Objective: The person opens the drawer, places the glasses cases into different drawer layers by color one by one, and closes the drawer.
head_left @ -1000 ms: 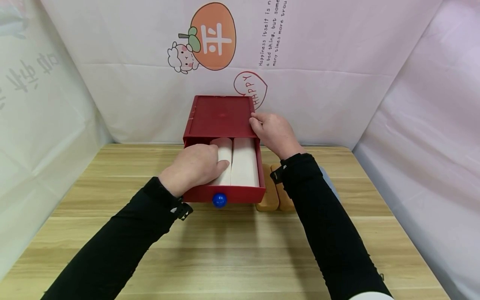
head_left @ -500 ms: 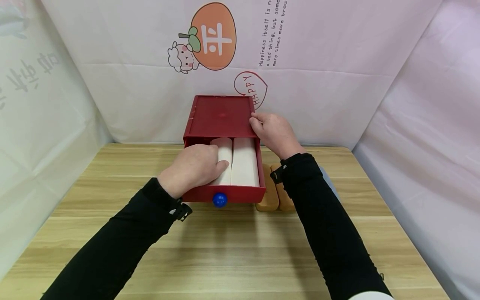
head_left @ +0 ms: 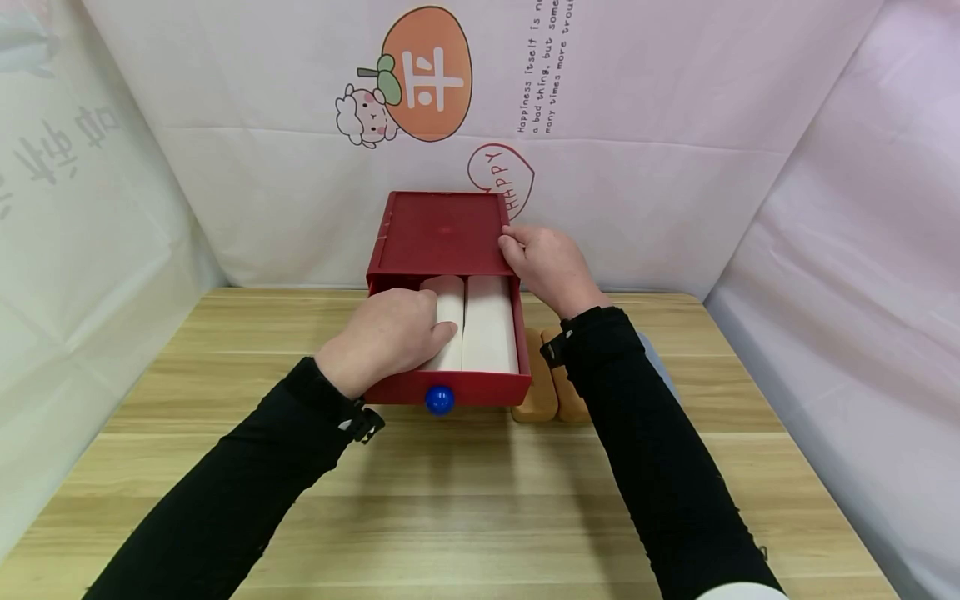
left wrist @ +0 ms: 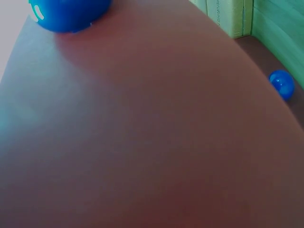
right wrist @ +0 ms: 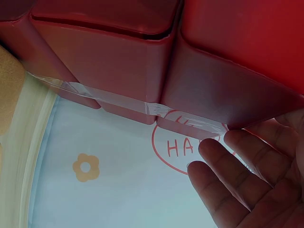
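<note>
In the head view a red drawer cabinet point(head_left: 442, 233) has its top drawer point(head_left: 487, 388) pulled out, with a blue ball knob point(head_left: 439, 400) on the front. Two long white objects point(head_left: 491, 325) lie side by side in the drawer. My left hand point(head_left: 384, 333) reaches over the drawer's left wall, thumb across the left white object; its other fingers are hidden inside, so I cannot tell what they hold. My right hand point(head_left: 551, 262) touches the cabinet's right upper edge. In the right wrist view its fingers point(right wrist: 228, 185) extend loosely along the cabinet's side.
Two tan pieces with rounded ends point(head_left: 537, 383) lie on the wooden table point(head_left: 450, 517) to the right of the cabinet, partly behind the right sleeve. A blue-grey edge point(head_left: 658, 362) shows beyond that sleeve. A printed white cloth point(head_left: 637, 167) hangs behind. Another blue knob point(left wrist: 282, 85) appears in the left wrist view.
</note>
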`<action>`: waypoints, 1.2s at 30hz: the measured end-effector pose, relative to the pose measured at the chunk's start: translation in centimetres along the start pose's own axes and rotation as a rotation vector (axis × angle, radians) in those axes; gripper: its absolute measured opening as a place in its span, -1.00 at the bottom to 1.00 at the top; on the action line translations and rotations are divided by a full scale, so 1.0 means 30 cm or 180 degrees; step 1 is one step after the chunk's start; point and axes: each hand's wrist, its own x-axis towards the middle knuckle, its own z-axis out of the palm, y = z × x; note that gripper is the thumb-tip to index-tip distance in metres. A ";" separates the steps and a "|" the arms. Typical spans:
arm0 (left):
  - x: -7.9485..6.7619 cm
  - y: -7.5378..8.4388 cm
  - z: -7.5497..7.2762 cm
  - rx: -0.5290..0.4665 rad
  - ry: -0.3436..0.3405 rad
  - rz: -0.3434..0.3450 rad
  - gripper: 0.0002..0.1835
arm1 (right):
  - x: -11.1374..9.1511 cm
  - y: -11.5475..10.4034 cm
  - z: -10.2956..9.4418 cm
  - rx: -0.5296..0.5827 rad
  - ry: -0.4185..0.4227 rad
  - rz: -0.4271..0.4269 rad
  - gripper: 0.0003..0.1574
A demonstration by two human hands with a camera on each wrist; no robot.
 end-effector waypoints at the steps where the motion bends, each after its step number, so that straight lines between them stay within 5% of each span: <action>1: -0.001 0.000 0.000 -0.0003 0.0015 0.0008 -0.52 | 0.000 0.000 0.000 0.0002 -0.0003 -0.0003 -0.37; 7: -0.014 -0.001 -0.001 -0.0064 0.0214 0.0090 -0.60 | -0.002 0.001 0.001 -0.0011 0.0018 0.0005 -0.37; 15: -0.062 0.000 -0.009 -0.0081 0.0802 0.0322 -0.65 | -0.001 0.000 0.003 -0.0011 0.0004 0.0014 -0.37; 27: -0.171 0.004 0.023 -0.0165 0.2298 0.0913 -0.56 | 0.003 0.003 0.000 -0.0014 -0.0020 -0.0006 -0.36; 36: -0.245 0.028 0.065 -0.0176 0.3022 0.1392 -0.58 | 0.001 0.001 0.001 -0.0004 0.0007 0.0006 -0.36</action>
